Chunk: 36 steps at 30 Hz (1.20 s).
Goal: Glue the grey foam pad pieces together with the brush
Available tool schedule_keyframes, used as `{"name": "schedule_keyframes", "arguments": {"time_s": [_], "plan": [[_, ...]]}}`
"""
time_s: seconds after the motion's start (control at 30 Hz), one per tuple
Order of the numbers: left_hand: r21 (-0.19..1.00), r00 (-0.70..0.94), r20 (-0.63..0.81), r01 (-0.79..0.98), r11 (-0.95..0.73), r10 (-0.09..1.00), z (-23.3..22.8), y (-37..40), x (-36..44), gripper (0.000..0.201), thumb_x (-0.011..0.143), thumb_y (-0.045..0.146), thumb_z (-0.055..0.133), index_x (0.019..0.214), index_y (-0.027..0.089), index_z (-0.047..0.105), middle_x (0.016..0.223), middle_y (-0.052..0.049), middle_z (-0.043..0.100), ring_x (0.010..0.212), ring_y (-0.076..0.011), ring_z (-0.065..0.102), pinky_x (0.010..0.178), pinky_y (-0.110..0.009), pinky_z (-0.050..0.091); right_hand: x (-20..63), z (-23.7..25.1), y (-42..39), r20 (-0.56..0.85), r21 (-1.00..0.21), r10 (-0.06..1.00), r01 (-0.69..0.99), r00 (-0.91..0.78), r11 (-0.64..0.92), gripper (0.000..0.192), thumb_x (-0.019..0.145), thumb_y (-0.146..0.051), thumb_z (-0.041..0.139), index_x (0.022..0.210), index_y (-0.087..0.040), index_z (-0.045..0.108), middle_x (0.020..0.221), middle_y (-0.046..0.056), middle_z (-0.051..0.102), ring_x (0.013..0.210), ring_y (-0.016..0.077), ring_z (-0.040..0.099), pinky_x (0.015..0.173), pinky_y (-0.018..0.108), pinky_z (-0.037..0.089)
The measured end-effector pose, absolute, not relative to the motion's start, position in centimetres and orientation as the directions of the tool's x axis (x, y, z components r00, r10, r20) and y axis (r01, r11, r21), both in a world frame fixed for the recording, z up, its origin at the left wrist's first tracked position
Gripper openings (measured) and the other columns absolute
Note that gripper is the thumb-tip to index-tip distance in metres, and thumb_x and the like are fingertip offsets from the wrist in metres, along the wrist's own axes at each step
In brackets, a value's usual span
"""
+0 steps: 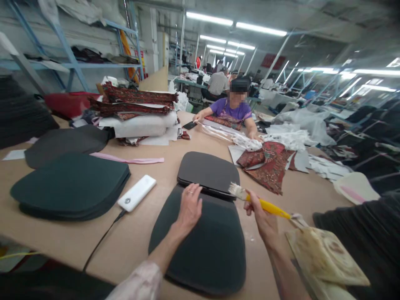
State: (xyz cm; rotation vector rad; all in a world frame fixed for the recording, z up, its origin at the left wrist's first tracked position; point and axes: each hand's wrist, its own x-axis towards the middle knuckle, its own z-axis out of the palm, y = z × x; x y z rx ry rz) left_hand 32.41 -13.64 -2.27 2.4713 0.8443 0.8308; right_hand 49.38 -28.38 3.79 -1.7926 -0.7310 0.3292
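In front of me lies a pile of dark rounded panels (206, 241), with another dark panel (208, 166) just beyond, its near edge meeting the pile's far end. My left hand (189, 208) rests over that junction, fingers slightly bent and touching the edge there; a ring shows on one finger. My right hand (261, 216) grips a brush (268, 207) by its yellow handle. The pale, clotted bristles point left, over the far panel's right corner. Whether they touch it, I cannot tell. Below the handle's other end is a yellowish, stained container (331, 254).
Left are a dark panel stack (70, 183), a white power bank (137, 193) with a cable and a pink strip (128, 159). Behind sit patterned fabric piles (140, 100). Across the table, a person (231, 108) handles white strips beside red patterned cloth (268, 164).
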Motion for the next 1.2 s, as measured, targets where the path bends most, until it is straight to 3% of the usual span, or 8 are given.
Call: {"name": "schedule_keyframes", "arguments": {"time_s": [0.13, 0.33, 0.47, 0.53, 0.67, 0.87, 1.07, 1.2], "plan": [[0.459, 0.807, 0.238, 0.397, -0.795, 0.54, -2.9, -11.3, 36.5, 0.042, 0.081, 0.014, 0.045, 0.123, 0.014, 0.048, 0.134, -0.013, 0.046, 0.129, -0.0267, 0.033, 0.109, -0.048, 0.024, 49.8, 4.3, -20.0, 0.092, -0.987, 0.756, 0.157, 0.648, -0.015, 0.055, 0.074, -0.052, 0.059, 0.111, -0.012, 0.058, 0.058, -0.001, 0.057, 0.046, 0.0108, 0.049, 0.049, 0.025, 0.043], [0.383, 0.866, 0.079, 0.43, -0.817, 0.493, -4.0, -7.6, 36.6, 0.046, 0.079, 0.02, 0.053, 0.125, 0.018, 0.048, 0.138, -0.012, 0.041, 0.133, -0.032, 0.025, 0.107, -0.054, 0.021, 48.4, 4.0, -10.0, 0.107, -0.969, 0.897, 0.248, 0.43, -0.003, 0.039, 0.068, -0.048, 0.064, 0.09, -0.016, 0.067, 0.06, 0.0, 0.059, 0.052, 0.0108, 0.049, 0.051, 0.024, 0.041], [0.422, 0.865, 0.074, 0.424, -0.802, 0.496, -4.0, -7.0, 36.7, 0.036, 0.081, 0.017, 0.048, 0.117, 0.022, 0.054, 0.129, -0.01, 0.051, 0.127, -0.0293, 0.033, 0.104, -0.053, 0.026, 47.4, 2.3, -7.3, 0.061, -0.972, 0.95, 0.233, 0.307, -0.013, 0.033, 0.069, -0.046, 0.062, 0.086, -0.018, 0.067, 0.082, 0.004, 0.066, 0.069, 0.0146, 0.058, 0.063, 0.027, 0.047], [0.439, 0.852, 0.066, 0.442, -0.782, 0.519, -4.0, -6.9, 37.0, 0.03, 0.083, 0.016, 0.044, 0.109, 0.022, 0.058, 0.12, -0.01, 0.057, 0.123, -0.0284, 0.037, 0.101, -0.053, 0.029, 47.2, 1.4, -6.5, 0.025, -0.971, 0.974, 0.236, 0.224, -0.029, 0.032, 0.07, -0.045, 0.062, 0.087, -0.018, 0.066, 0.083, 0.004, 0.066, 0.073, 0.0154, 0.059, 0.065, 0.027, 0.048], [0.459, 0.848, 0.053, 0.448, -0.767, 0.527, -3.9, -6.7, 37.2, 0.032, 0.085, 0.016, 0.04, 0.111, 0.021, 0.057, 0.12, -0.012, 0.056, 0.123, -0.0305, 0.036, 0.097, -0.054, 0.032, 47.9, 0.0, -4.0, -0.02, -0.964, 0.989, 0.261, 0.145, -0.058, 0.03, 0.07, -0.042, 0.062, 0.087, -0.017, 0.066, 0.076, 0.002, 0.064, 0.069, 0.014, 0.058, 0.064, 0.026, 0.047], [0.5, 0.863, 0.03, 0.424, -0.755, 0.505, -3.5, -6.3, 36.9, 0.038, 0.084, 0.013, 0.037, 0.117, 0.019, 0.055, 0.134, -0.011, 0.046, 0.128, -0.0335, 0.031, 0.097, -0.054, 0.03, 49.3, 0.8, -1.1, 0.088, -0.979, 0.94, 0.203, 0.329, 0.021, 0.026, 0.069, -0.038, 0.063, 0.08, -0.015, 0.064, 0.071, 0.0, 0.061, 0.061, 0.0104, 0.052, 0.059, 0.023, 0.042], [0.505, 0.863, -0.034, 0.451, -0.736, 0.505, -4.0, -6.1, 37.3, 0.04, 0.086, 0.015, 0.033, 0.12, 0.02, 0.053, 0.135, -0.011, 0.046, 0.129, -0.0348, 0.029, 0.096, -0.056, 0.03, 48.7, 1.4, -1.8, -0.033, -0.959, 0.999, 0.281, 0.038, -0.043, 0.019, 0.073, -0.033, 0.058, 0.077, -0.015, 0.064, 0.062, -0.003, 0.055, 0.054, 0.0079, 0.045, 0.051, 0.02, 0.036], [0.516, 0.868, -0.057, 0.449, -0.73, 0.493, -4.0, -6.0, 37.3, 0.041, 0.086, 0.018, 0.034, 0.123, 0.019, 0.052, 0.138, -0.01, 0.043, 0.131, -0.0352, 0.026, 0.099, -0.056, 0.028, 50.2, -0.3, 1.6, 0.089, -0.955, 0.987, 0.292, 0.132, 0.047, 0.02, 0.072, -0.034, 0.057, 0.073, -0.015, 0.061, 0.061, -0.003, 0.054, 0.054, 0.0082, 0.045, 0.053, 0.021, 0.037]]}}
